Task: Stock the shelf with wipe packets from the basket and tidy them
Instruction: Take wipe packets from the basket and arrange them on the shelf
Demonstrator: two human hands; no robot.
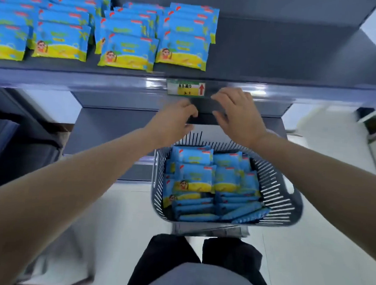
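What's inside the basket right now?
Blue and yellow wipe packets fill the basket. The far ones show their faces and the near ones show only their edges. They cover the basket floor and any layers underneath.

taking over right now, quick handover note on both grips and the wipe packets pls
Left grip: holds nothing, fingers loosely curled, in front of the shelf edge, above the basket.
Right grip: holds nothing, fingers relaxed, beside the price tag.
Shelf: four rows of wipe packets in view on its left part.
Basket: many basket packets remain inside.
Done: those rows.
Left: move the basket packets to the shelf's right part, then straighten the rows.
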